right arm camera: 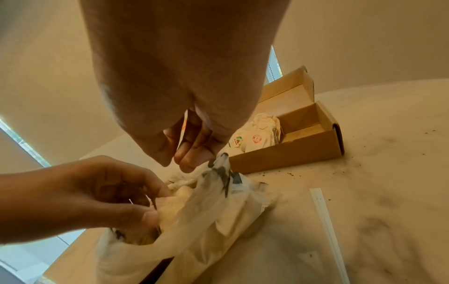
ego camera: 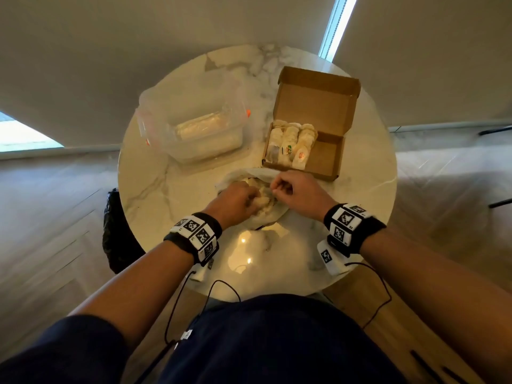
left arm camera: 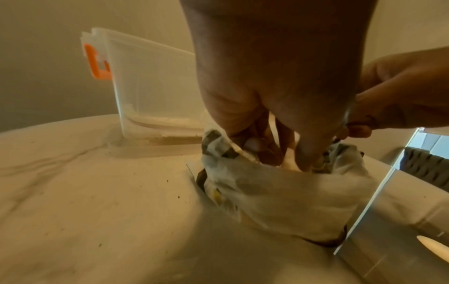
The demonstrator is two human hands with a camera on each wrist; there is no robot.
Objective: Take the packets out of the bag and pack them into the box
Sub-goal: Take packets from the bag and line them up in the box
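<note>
Bag (ego camera: 266, 217) — thin crinkled white plastic — has left hand (ego camera: 235, 200) pinching a soft packet (ego camera: 261, 202) inside; right hand (ego camera: 293, 189) pinches its rim; cardboard box (ego camera: 327, 151) at one o'clock.

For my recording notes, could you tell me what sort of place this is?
Probably a room in a home or office, not a workshop: a round marble table, wood flooring and a blind-covered window.

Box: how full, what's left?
Done: three rows of packets fill the box's left part; its right part is bare. In hand: left hand digs into the bag, right hand pinches its rim. Left: more packets inside, count hidden.
</note>
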